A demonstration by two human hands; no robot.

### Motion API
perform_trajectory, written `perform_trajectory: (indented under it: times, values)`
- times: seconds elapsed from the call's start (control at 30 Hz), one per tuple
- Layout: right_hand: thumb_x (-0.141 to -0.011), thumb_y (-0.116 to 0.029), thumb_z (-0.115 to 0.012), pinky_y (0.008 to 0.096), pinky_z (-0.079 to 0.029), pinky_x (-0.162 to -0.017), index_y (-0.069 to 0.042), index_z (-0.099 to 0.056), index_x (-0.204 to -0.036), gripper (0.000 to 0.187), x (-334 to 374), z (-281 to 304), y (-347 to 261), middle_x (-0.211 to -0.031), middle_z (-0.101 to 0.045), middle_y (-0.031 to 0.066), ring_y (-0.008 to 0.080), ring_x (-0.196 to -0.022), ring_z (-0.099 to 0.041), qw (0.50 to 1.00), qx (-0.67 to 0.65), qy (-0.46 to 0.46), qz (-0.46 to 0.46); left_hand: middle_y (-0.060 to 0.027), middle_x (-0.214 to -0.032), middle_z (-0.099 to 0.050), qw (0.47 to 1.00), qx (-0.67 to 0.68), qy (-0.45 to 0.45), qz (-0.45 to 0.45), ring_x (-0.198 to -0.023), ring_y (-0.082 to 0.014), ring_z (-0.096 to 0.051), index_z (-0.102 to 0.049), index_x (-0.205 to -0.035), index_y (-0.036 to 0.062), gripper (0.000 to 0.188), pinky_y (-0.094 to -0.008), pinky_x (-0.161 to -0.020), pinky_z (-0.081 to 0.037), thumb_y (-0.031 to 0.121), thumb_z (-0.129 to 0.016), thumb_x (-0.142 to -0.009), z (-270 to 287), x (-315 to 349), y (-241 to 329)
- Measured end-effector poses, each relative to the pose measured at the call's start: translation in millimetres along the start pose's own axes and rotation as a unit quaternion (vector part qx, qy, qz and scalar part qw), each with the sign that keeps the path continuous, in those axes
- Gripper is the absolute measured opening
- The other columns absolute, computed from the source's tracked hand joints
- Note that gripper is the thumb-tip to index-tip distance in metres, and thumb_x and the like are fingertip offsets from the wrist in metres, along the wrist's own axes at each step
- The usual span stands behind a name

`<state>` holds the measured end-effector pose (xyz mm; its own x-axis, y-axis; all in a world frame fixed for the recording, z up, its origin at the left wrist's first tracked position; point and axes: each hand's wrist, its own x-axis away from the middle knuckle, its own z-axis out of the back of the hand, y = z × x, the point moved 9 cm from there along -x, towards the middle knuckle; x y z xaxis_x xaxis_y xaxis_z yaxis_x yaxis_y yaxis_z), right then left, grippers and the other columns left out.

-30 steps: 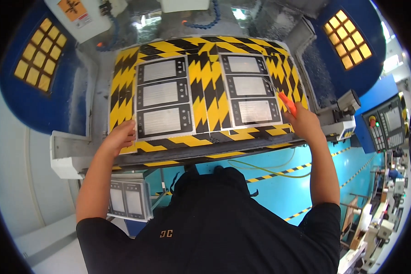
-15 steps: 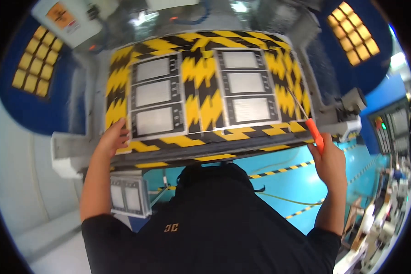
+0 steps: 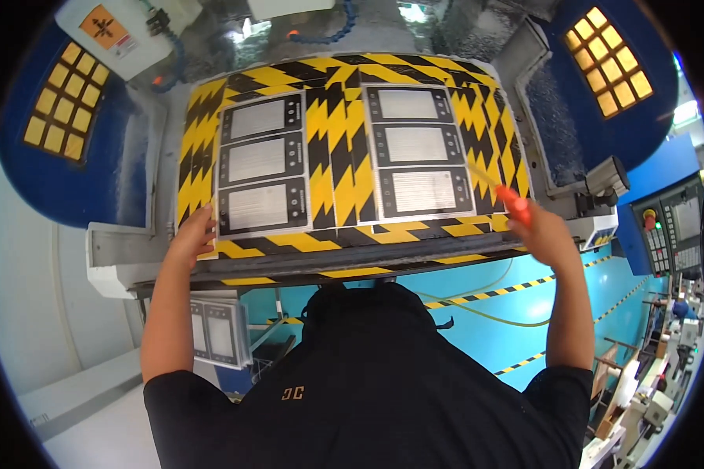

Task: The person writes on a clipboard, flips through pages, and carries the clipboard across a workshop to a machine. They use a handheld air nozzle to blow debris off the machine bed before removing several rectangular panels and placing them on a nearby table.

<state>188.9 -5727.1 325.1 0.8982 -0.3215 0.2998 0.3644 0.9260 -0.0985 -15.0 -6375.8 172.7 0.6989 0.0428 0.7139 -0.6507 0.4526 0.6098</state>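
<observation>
My right hand (image 3: 547,236) is closed round the red-orange handle of a screwdriver (image 3: 515,205). Its thin, blurred shaft points up and left, toward the right edge of the right-hand panel sheet (image 3: 419,217). My left hand (image 3: 192,237) rests at the near left corner of the yellow-and-black striped bed (image 3: 341,156). Its fingers are apart, beside the left panel sheet (image 3: 267,232), and hold nothing. Each sheet lies flat and bears a column of three dark-framed panels with pale rectangular windows.
Blue machine walls with lit grid windows (image 3: 66,102) flank the bed. Flexible coolant hoses (image 3: 332,37) hang at the back. A control panel (image 3: 673,227) stands at the right. Below the bed's front left, similar panel sheets (image 3: 220,334) stand upright. A cluttered bench (image 3: 657,391) is at the lower right.
My right hand has moved up and left with the screwdriver, bringing its shaft closer to the right sheet. My left hand has stayed nearly in place.
</observation>
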Motion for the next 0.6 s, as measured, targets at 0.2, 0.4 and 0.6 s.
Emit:
perform_trajectory:
  times: [0.2,0.4,0.6]
  values:
    - [-0.096,-0.021,-0.074,0.0359,-0.05,-0.097,0.0,-0.058,-0.138,0.05,44,25,90,-0.12,-0.069,0.01,0.0201,-0.108,-0.065,0.937,-0.333,0.091,-0.06,-0.0219,-0.145,-0.059,0.951,-0.239,0.002,-0.195,-0.128,-0.0308,-0.061,-0.049,-0.15,0.0067,0.068,-0.0398,-0.101,-0.049,0.051,-0.058,-0.1,-56,1,42]
    - [-0.095,-0.024,-0.069,0.0397,-0.05,-0.101,0.002,-0.056,-0.139,0.053,-2,30,-41,-0.124,-0.069,0.0227,0.039,-0.115,-0.065,0.941,-0.232,0.229,0.094,-0.0211,-0.146,-0.057,0.837,-0.377,-0.151,-0.367,-0.137,-0.0419,-0.052,-0.052,-0.148,0.0064,0.061,-0.044,-0.112,-0.044,0.035,-0.066,-0.096,-241,80,139]
    - [-0.095,-0.044,-0.067,0.0414,-0.045,-0.109,0.003,-0.042,-0.152,0.078,-92,-107,-22,-0.141,-0.058,0.0294,0.0386,-0.131,-0.059,0.953,-0.289,-0.091,-0.015,-0.016,-0.163,-0.039,0.622,-0.642,-0.177,-0.412,-0.153,-0.0432,-0.027,-0.039,-0.158,0.0152,0.065,-0.0587,-0.123,-0.026,0.033,-0.061,-0.099,-347,87,136]
